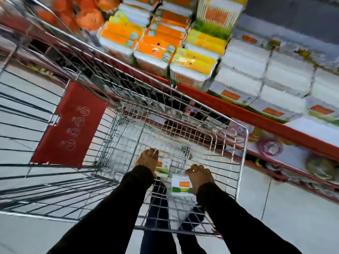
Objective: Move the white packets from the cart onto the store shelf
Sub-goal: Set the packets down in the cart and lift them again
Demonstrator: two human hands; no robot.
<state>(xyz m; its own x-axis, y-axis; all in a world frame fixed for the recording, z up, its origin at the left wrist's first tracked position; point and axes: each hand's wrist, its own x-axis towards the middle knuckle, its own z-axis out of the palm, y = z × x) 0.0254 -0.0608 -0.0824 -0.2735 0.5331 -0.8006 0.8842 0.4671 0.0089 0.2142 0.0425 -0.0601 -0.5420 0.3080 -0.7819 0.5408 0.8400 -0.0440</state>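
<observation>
Both my arms in black sleeves reach down into the wire cart (244, 136). My left hand (147, 159) rests on a white packet with an orange and green label (162, 166) at the cart's bottom, its fingers wrapped over the packet's left side. My right hand (199, 176) grips a second white packet (180, 185) by its right edge. The store shelf (256, 114) with a red front edge runs along the right of the cart and carries stacked white packets (260, 77) of the same kind.
Orange and yellow packs (161, 43) fill the shelf left of the white stacks. A red child-seat flap (71, 125) hangs on the cart's left side. Lower shelves (293, 162) at the right hold round items. Pale floor tiles (275, 208) lie around the cart.
</observation>
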